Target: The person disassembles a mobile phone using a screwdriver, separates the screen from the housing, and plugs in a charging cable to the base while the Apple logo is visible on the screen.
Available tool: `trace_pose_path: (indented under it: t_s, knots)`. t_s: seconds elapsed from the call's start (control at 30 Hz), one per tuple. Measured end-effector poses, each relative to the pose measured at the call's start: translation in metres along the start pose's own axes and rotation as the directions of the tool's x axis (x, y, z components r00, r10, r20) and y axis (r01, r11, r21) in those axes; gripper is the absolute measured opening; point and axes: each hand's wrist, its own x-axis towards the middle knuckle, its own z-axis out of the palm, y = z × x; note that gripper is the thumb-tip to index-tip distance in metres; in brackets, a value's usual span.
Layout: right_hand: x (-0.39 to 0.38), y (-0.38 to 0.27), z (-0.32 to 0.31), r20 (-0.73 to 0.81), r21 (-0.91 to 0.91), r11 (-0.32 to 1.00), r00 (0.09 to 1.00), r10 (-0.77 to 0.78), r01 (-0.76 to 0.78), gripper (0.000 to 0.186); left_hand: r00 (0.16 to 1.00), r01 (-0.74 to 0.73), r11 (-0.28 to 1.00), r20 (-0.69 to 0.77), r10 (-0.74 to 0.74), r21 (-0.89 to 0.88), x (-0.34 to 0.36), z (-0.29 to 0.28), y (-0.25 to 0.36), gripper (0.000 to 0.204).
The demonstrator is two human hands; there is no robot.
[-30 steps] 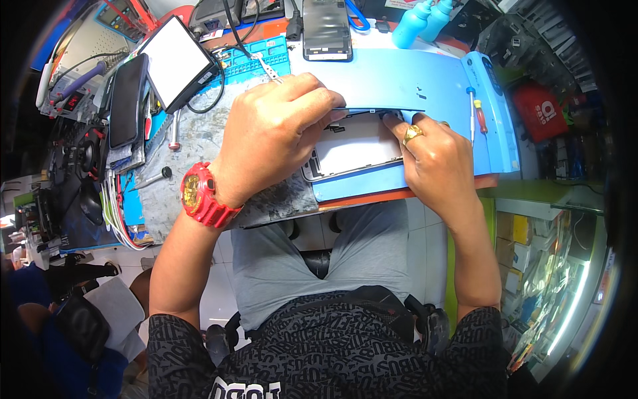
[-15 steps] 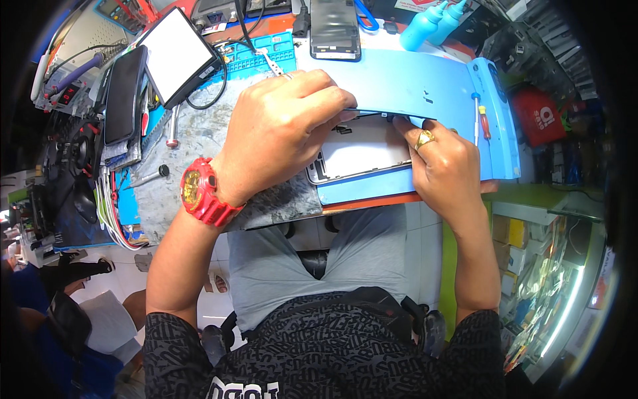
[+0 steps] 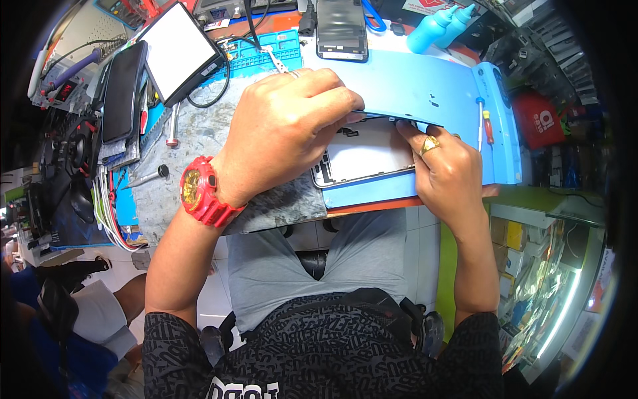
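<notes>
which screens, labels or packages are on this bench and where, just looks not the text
Tablet screen: far left of bench, tilted, blank white in black frame.
Dark phone: left of the tablet, black glossy slab.
Second phone: top centre, dark screen, upright rectangle.
Red package: right of the blue mat, white markings.
Opened phone body: between left hand and right hand, white inside.

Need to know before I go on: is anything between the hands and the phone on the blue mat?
Nothing visible. The left hand already lies over the phone, covering its left end, and the right hand touches its right edge. The screwdrivers lie apart on the blue mat.
</notes>
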Motion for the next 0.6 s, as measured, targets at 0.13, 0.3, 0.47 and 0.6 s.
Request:
trace_pose_path:
  t_s: [0.13, 0.3, 0.47, 0.6]
  knots:
    - [0.0011, -0.0015, 0.0008, -0.007, 0.010, 1.000, 1.000, -0.001, 0.001, 0.029, 1.000, -0.001, 1.000, 0.007, 0.001, 0.002, -0.0015, -0.0004, -0.0016, 0.015]
    - [0.0005, -0.0022, 0.0004, 0.012, 0.005, 1.000, 1.000, 0.016, -0.016, 0.023, 1.000, -0.007, 1.000, -0.005, 0.007, 0.018, -0.0015, 0.0004, -0.0018, 0.016]
    - [0.0000, -0.0056, -0.0010, 0.035, -0.007, 0.999, 0.999, 0.039, -0.039, 0.019, 1.000, 0.004, 1.000, -0.010, -0.004, 0.022, -0.0012, 0.0016, 0.0004, 0.016]
    - [-0.0019, -0.0095, -0.0043, 0.093, -0.013, 0.997, 0.993, 0.074, -0.074, 0.031, 1.000, 0.005, 1.000, -0.022, -0.005, 0.014, -0.0003, 0.0044, 0.0015, 0.016]
